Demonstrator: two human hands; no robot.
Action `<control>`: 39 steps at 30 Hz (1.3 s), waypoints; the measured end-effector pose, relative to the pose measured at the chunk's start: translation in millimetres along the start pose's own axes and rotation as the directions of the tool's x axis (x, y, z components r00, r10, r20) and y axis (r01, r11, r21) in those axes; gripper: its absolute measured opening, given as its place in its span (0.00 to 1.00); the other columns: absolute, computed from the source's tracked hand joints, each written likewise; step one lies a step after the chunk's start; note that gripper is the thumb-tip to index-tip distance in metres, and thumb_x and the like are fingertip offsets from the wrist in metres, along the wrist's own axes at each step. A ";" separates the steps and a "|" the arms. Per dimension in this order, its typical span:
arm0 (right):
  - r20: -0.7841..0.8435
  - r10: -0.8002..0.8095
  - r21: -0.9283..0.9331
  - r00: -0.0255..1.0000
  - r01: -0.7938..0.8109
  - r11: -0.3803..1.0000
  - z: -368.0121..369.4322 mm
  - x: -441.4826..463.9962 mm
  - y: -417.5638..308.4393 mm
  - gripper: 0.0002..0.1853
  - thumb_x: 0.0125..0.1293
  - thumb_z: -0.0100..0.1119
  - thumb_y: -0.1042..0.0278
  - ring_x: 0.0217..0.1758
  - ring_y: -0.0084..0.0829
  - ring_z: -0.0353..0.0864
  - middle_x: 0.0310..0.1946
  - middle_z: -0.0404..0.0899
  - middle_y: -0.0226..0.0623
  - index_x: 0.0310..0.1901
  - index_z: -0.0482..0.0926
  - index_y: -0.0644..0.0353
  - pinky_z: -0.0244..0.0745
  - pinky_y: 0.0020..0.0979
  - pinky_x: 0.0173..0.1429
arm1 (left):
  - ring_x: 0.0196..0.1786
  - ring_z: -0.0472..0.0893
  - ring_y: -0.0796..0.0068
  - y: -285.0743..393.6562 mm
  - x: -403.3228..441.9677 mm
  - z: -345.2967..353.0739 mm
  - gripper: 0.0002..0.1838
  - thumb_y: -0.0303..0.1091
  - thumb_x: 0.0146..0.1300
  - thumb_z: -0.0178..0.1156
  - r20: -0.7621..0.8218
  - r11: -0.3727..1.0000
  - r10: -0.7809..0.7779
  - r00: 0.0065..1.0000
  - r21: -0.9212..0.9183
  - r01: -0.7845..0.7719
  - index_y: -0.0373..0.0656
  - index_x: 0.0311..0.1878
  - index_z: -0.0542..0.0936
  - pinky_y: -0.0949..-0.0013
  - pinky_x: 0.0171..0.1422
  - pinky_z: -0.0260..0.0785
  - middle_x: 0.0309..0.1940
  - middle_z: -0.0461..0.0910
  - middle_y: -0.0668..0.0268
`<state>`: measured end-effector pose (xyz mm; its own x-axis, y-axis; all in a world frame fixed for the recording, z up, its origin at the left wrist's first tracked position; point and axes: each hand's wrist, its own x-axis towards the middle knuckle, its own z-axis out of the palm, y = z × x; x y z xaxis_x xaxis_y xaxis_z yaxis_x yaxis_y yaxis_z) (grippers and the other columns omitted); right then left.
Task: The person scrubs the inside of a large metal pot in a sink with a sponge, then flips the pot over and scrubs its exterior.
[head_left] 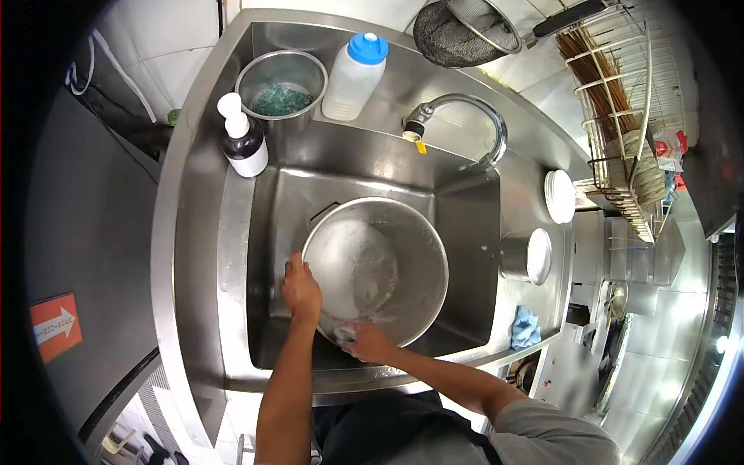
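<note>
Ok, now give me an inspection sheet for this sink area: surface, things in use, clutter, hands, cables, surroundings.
Surface: steel sink, shiny patches that may be water.
Job's things: large metal pot in the basin, whitish film inside; pale item at its near rim, kind unclear.
Clutter: pump bottle, blue-capped bottle and small metal pot with green contents along the edges; blue cloth on the right ledge.
Hands: left hand at the large pot's left rim; right hand holding the pale item.
Cables: white cord at upper left, ends unclear.
Surroundings: faucet, mesh strainer, arrow sign.
</note>
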<state>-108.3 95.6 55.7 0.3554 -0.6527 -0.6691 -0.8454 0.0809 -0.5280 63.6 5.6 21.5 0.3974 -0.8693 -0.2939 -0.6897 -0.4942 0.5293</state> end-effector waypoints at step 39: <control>-0.842 0.249 0.232 0.479 -0.096 0.968 -144.9 152.0 -27.2 0.19 0.60 0.57 0.72 0.43 0.43 0.83 0.39 0.82 0.50 0.53 0.74 0.67 0.76 0.41 0.51 | 0.52 0.76 0.62 -24.3 5.9 29.4 0.23 0.52 0.73 0.46 -0.002 0.684 -0.154 0.988 -0.722 0.106 0.41 0.50 0.79 0.64 0.60 0.65 0.48 0.79 0.57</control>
<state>-89.0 -114.9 44.1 -0.3761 -0.9265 -0.0118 -0.7602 0.3158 -0.5678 64.9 12.3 -16.4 0.5001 -0.7826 -0.3708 0.0070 -0.4245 0.9054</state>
